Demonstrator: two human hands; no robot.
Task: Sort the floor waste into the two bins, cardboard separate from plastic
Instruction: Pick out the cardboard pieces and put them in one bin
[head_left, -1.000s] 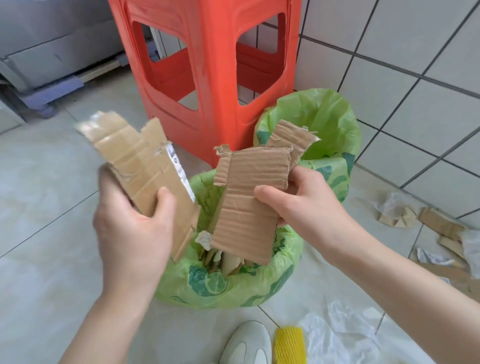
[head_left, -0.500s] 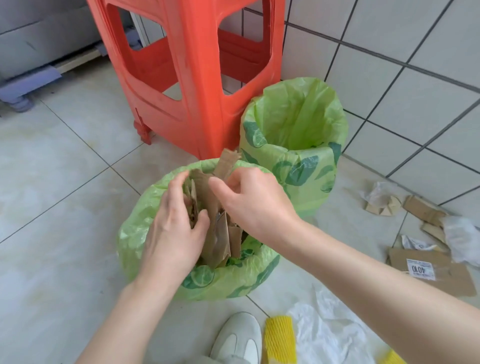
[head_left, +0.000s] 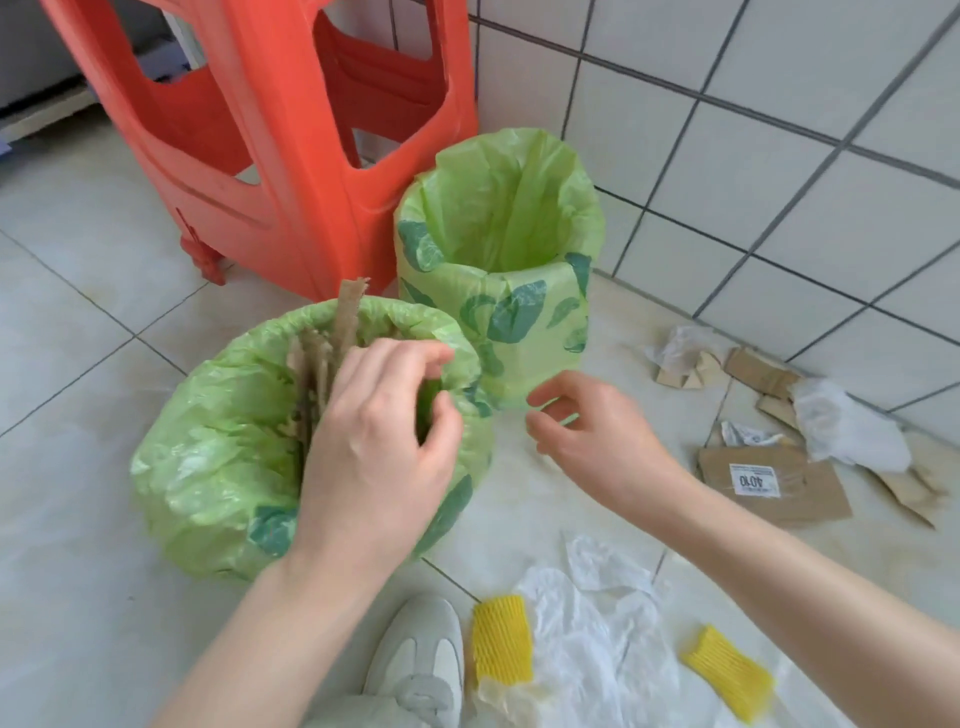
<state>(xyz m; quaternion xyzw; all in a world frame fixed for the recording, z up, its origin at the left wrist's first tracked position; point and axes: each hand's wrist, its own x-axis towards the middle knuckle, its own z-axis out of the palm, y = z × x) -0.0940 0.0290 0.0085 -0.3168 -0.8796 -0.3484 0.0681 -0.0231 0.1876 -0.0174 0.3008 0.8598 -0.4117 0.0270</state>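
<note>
Both hands loose and empty — left hand (head_left: 384, 441) over the near bin (head_left: 208, 467), right hand (head_left: 587, 431) free — the labelled cardboard sheet (head_left: 774, 486), far right, looks stiff and light: pinch an edge.

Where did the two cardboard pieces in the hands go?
Both went down into the near bin, where the cardboard now stands. The right hand has let go and pulled away, empty. The left hand lingers over the bin, fingers loose. The far bin, stool and floor scraps stayed put.
</note>
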